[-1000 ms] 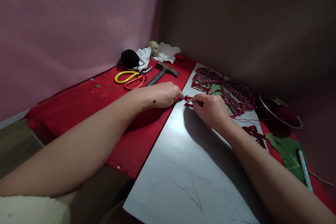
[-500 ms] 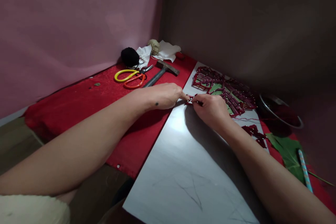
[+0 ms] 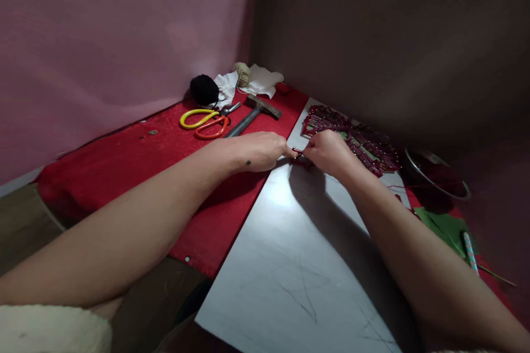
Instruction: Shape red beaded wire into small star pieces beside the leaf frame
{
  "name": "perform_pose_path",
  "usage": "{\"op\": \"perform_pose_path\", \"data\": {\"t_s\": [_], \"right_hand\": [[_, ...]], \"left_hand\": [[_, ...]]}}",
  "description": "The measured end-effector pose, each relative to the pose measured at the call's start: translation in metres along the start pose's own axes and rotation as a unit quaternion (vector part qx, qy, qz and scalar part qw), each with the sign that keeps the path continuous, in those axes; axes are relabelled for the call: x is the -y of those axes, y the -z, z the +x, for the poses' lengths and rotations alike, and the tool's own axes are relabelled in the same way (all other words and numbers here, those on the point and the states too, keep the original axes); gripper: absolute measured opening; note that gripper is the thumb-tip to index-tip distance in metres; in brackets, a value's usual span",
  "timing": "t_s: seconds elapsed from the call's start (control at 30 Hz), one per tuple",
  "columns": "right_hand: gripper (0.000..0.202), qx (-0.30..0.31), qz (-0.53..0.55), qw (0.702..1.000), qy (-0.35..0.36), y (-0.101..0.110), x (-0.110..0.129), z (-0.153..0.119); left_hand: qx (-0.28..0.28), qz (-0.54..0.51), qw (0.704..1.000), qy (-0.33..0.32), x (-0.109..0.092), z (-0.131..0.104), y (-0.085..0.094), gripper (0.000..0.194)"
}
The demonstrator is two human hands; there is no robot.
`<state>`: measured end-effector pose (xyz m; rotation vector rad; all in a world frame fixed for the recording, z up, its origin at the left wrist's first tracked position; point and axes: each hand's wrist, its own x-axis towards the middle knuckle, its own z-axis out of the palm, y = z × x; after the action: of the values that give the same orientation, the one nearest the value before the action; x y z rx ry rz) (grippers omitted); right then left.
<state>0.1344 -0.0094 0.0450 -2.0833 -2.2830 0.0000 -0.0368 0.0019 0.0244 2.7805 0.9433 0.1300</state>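
Observation:
A white board lies on a red cloth, with nails and dark red thread forming a large pattern at its far right. My left hand reaches its index finger to a small nailed thread shape at the board's left edge; its other fingers are curled under. Just right of that shape, my right hand is closed in a pinch, and what its fingertips hold is too small to make out. Faint pencil lines mark the near part of the board.
On the red cloth lie yellow-and-orange scissors, a hammer, black yarn, a beige ball and white cloths. To the right are a metal bowl, a green leaf and a striped stick.
My right hand has moved slightly up and away around the small nailed shape, its forearm now covering more of the red piece at the right. My left hand stays nearly in place.

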Motion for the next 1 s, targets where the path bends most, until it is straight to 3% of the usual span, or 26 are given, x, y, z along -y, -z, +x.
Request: {"op": "perform_pose_path", "data": {"t_s": [0.13,0.3,0.43,0.6,0.8,0.9,1.0], "right_hand": [[0.026,-0.092,-0.076,0.993,-0.001,-0.013,0.011,-0.017],[0.030,-0.164,-0.113,0.970,0.140,-0.031,0.000,-0.041],[0.029,-0.192,-0.106,0.965,0.146,-0.037,-0.004,-0.046],[0.025,-0.169,-0.063,0.977,0.112,-0.034,0.000,-0.043],[0.024,-0.080,-0.155,0.972,0.157,-0.023,0.004,-0.048],[0.027,-0.085,-0.177,0.970,0.145,-0.024,0.004,-0.052],[0.030,-0.091,-0.179,0.970,0.137,-0.027,0.005,-0.055]], "left_hand": [[0.020,0.007,1.000,-0.002,-0.001,-0.001,0.004,0.047],[0.024,0.001,1.000,-0.009,-0.002,-0.003,0.007,0.046],[0.024,0.004,1.000,-0.006,0.001,-0.003,0.004,0.049],[0.022,-0.002,1.000,0.005,0.006,-0.001,0.000,0.050],[-0.002,-0.021,1.000,0.019,0.008,0.001,0.006,0.046],[-0.032,-0.005,0.998,0.047,0.008,0.000,0.010,0.044],[-0.019,0.010,0.999,0.048,0.007,-0.001,0.012,0.045]]}}
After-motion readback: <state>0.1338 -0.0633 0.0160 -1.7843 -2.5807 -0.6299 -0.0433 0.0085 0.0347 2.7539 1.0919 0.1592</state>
